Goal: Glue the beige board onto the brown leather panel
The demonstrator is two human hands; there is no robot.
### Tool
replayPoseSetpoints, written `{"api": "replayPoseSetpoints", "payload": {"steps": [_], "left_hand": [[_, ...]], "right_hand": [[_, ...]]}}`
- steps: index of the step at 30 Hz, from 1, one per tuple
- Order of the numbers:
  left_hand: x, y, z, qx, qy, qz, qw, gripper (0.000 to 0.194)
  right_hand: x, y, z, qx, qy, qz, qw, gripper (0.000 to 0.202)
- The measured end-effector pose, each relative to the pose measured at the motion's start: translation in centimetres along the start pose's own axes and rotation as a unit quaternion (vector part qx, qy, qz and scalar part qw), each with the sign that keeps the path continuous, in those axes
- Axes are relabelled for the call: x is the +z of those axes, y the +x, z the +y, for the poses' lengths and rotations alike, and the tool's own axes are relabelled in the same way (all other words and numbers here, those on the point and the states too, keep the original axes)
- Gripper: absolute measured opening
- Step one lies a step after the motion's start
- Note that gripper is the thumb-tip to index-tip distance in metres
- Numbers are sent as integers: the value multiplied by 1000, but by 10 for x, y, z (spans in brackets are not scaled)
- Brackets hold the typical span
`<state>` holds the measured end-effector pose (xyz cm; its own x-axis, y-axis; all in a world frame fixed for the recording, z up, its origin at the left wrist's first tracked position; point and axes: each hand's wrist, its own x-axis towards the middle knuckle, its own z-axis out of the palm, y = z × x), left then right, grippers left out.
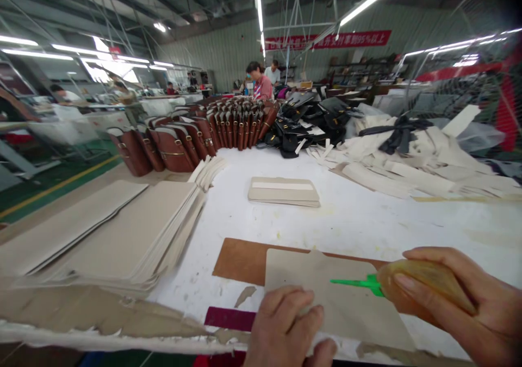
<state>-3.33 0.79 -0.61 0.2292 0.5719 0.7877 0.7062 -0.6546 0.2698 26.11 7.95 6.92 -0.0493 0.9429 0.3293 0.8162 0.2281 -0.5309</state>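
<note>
My right hand [460, 296] is wrapped around an amber squeeze bottle [424, 291], its green nozzle [359, 284] lying over the beige cut panel [326, 285]. Fingers fully closed round that bottle, a firm hold. My left hand [285, 329] presses flat on the panel's near edge, fingers curled down, gripping nothing that I can make out, though the frame cuts the palm off. The panel sits on a brown board [240, 261] at the front of the white table [367, 215]. Just left, a maroon strip [230, 319]. Further left, stacks of beige sheets [134, 236]. A small pile of panels [283, 191] mid-table. Rows of brown bags [196, 138] behind, black bags [310, 119] beside them, and a person [261, 84] at the far end.
</note>
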Motion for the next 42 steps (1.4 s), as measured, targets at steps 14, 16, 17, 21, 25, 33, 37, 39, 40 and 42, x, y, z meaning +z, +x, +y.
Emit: {"api": "replayPoseSetpoints", "payload": {"steps": [14,16,17,21,25,33,37,39,40,42], "left_hand": [[-35,-6,-13,-172,36,-122,977,19],[-35,-6,-13,-176,39,-127,975,19],[-35,-6,-13,-176,41,-129,975,19],[-35,-6,-13,-168,43,-127,977,19],[-36,-3,-12,-163,48,-113,979,18],[-33,-3,-13,-160,41,-110,980,16],[-34,-2,-13,-163,44,-116,979,18],[-35,-2,-12,-164,46,-116,979,18],[-35,-2,-12,-164,47,-116,979,18],[-34,-3,-12,-165,47,-120,978,16]], "right_hand": [[44,9,-74,-73,44,-107,991,36],[47,8,-75,-71,48,-129,988,37],[48,9,-75,-85,51,-147,984,36],[52,12,-75,-148,46,-144,977,30],[53,17,-87,-257,41,-107,960,19],[50,26,-92,-315,-8,-68,947,19],[44,25,-86,-286,3,-111,952,17],[43,23,-85,-275,17,-123,953,18],[43,22,-85,-271,21,-126,954,18],[45,20,-86,-270,26,-124,954,18]]}}
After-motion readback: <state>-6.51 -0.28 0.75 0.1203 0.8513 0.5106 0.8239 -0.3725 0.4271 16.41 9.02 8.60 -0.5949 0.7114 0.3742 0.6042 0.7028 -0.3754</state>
